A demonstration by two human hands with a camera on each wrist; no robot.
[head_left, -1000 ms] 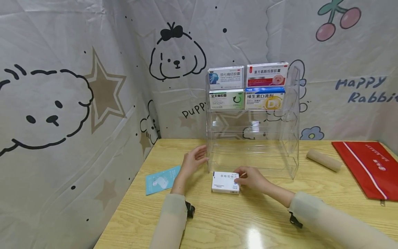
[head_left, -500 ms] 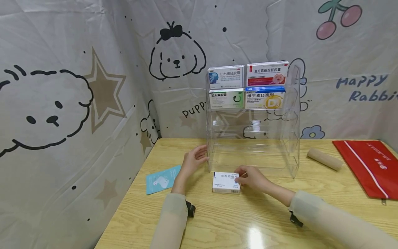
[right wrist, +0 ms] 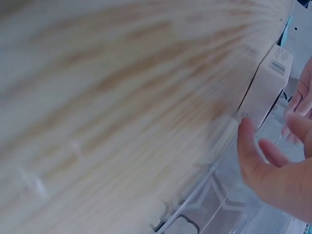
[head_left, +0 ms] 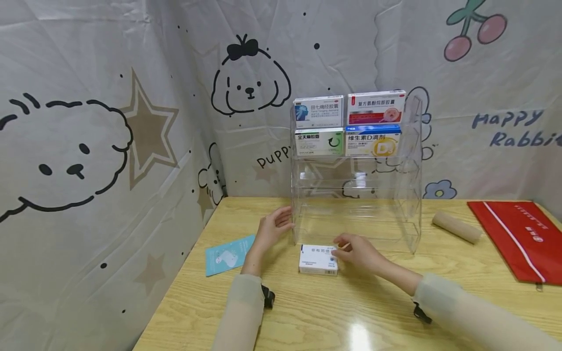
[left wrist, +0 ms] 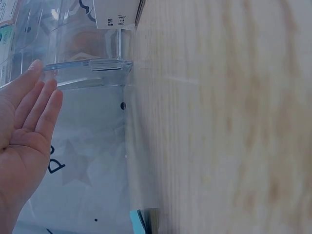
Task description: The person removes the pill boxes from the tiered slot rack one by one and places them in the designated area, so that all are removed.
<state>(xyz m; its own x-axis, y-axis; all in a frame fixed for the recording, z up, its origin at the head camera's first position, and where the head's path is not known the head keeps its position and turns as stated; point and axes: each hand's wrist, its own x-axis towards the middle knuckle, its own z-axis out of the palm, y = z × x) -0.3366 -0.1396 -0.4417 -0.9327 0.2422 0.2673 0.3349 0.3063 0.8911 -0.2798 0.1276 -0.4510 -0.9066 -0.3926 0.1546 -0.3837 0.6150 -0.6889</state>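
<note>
A white medicine box [head_left: 315, 259] with Chinese print lies flat on the wooden table, just before the front of a clear acrylic display rack [head_left: 357, 214]. My right hand [head_left: 357, 253] is at the box's right end, thumb and fingers parted. In the right wrist view one fingertip reaches the end of the box [right wrist: 265, 83], while the thumb stands off from it. Fingers extended, my left hand [head_left: 274, 229] is beside the rack's lower left side; the left wrist view shows its fingertips [left wrist: 36, 66] at the clear panel's edge.
Medicine boxes fill the rack's upper two tiers, among them a green-and-white box [head_left: 319, 142] and a vitamin D box [head_left: 373, 141]. A blue leaflet [head_left: 228, 256] lies at left. On the right are a cardboard tube [head_left: 456, 226] and a red zip pouch [head_left: 522, 239].
My right hand has eased slightly to the right, its fingers loosening from the box's end. The left hand and the box keep their places.
</note>
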